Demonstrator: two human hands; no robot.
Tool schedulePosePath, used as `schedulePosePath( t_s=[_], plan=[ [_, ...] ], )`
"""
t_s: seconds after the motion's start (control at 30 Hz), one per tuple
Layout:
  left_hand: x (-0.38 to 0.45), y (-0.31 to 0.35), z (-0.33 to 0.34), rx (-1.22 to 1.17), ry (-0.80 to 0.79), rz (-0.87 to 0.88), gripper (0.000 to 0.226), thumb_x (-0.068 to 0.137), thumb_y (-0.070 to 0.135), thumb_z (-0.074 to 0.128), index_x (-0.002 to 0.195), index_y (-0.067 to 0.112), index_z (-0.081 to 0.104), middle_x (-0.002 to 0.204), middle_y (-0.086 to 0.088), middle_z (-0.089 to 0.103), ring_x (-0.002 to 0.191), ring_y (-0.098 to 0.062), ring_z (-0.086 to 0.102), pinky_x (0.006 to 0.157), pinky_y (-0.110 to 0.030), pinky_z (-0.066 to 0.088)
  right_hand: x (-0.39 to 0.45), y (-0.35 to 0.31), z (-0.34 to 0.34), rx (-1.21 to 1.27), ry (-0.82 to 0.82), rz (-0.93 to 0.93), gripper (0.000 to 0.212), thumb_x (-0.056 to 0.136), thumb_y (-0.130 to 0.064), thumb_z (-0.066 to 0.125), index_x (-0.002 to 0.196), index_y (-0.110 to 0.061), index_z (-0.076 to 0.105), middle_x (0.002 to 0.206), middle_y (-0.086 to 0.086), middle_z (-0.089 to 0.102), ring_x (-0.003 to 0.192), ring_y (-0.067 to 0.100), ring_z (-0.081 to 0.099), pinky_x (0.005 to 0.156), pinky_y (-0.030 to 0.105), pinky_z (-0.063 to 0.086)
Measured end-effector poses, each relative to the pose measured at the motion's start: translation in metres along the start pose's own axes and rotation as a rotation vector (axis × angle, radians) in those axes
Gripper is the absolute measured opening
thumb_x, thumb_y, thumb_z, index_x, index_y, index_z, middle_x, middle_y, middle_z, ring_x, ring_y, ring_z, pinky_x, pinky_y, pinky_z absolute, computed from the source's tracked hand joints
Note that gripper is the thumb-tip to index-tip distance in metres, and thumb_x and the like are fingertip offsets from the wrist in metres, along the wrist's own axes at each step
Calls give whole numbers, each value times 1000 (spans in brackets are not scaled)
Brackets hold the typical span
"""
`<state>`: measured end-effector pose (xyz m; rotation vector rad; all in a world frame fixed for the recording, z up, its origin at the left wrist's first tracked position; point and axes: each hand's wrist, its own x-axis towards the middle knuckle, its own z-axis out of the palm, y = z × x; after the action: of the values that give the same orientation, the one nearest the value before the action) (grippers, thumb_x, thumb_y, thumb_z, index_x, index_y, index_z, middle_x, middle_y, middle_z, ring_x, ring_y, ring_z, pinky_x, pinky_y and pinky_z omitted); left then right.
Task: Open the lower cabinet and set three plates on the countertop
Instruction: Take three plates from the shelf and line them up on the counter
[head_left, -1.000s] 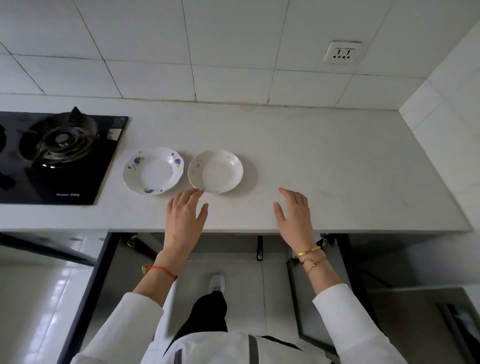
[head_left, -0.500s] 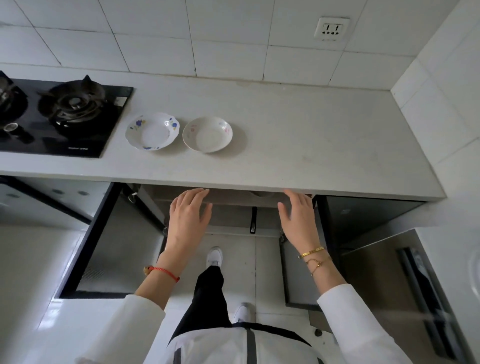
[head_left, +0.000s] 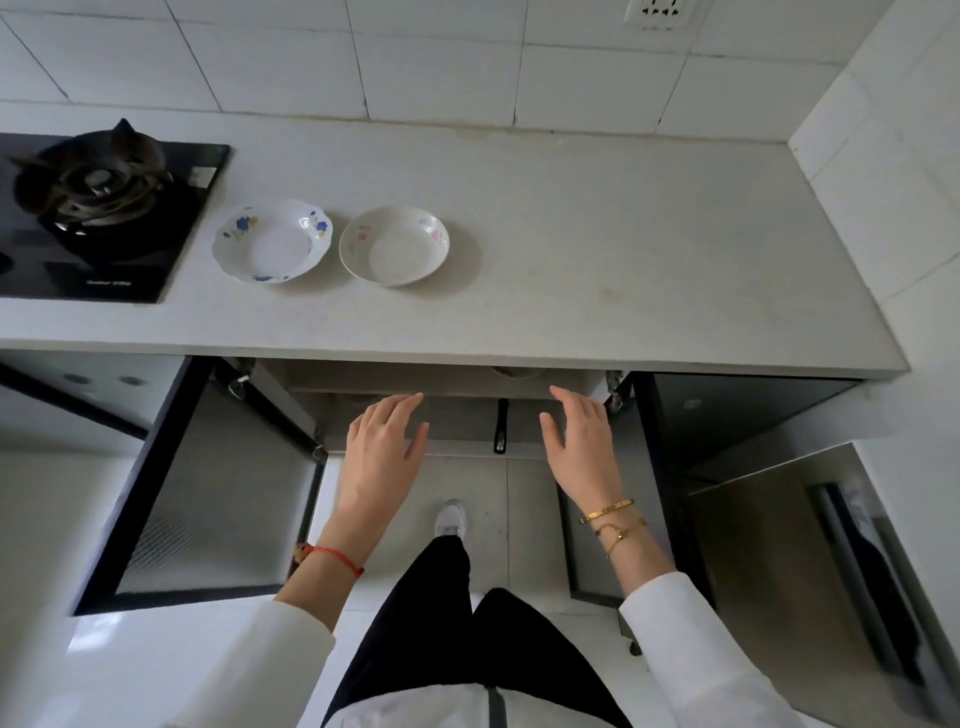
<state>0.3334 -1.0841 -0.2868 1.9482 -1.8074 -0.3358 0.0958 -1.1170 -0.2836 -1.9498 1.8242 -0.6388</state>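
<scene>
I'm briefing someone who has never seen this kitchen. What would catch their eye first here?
Two plates sit side by side on the pale countertop: the blue-flowered plate nearest the black gas stove, the pink-flowered plate to its right. Below the counter edge, the cabinet doors hang open, and the left hand and right hand reach empty toward the opening.

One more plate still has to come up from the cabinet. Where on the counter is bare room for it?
The widest bare stretch of countertop runs from the pink-flowered plate to the right wall. The left end is crowded: the gas stove, then the blue-flowered plate close beside it. A bare strip also runs along the tiled back wall.
</scene>
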Motion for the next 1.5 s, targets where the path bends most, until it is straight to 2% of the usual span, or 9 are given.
schedulePosePath(
  t_s=[0.3, 0.77, 0.97, 1.3, 1.5],
  plan=[
    [28, -44, 115, 1, -32, 58, 36, 92, 20, 60, 127, 12, 60, 123, -3, 64, 115, -23, 58, 98, -39, 44, 33, 69, 96, 7, 21, 45, 38, 98, -23, 49, 133, -8, 50, 128, 9, 58, 125, 26, 45, 106, 36, 39],
    [85, -138, 288, 39, 45, 134, 30, 93, 22, 57, 121, 12, 61, 122, -5, 62, 105, -28, 59, 89, -39, 46, 98, 187, 254, -34, 113, 34, 37, 98, -24, 50, 131, -8, 51, 128, 11, 58, 123, 26, 48, 105, 40, 42],
    [109, -176, 352, 38, 105, 177, 29, 93, 23, 56, 119, 13, 61, 121, -8, 62, 108, -30, 58, 93, -43, 48, 123, 233, 312, -44, 198, -22, 36, 97, -23, 51, 129, -7, 53, 124, 12, 60, 119, 28, 51, 101, 38, 41],
    [128, -205, 406, 39, 159, 263, 33, 92, 20, 57, 124, 10, 60, 121, -10, 62, 107, -32, 58, 90, -47, 49, 144, 276, 358, 18, 306, -58, 37, 96, -21, 51, 129, -5, 52, 127, 15, 59, 121, 32, 51, 100, 45, 45],
    [143, -194, 410, -15, 186, 305, 35, 91, 17, 57, 125, 10, 60, 119, -12, 62, 101, -32, 61, 84, -44, 52, 163, 282, 352, 32, 316, -59, 39, 98, -23, 49, 133, -5, 50, 129, 16, 56, 122, 30, 50, 99, 37, 41]
  ],
)
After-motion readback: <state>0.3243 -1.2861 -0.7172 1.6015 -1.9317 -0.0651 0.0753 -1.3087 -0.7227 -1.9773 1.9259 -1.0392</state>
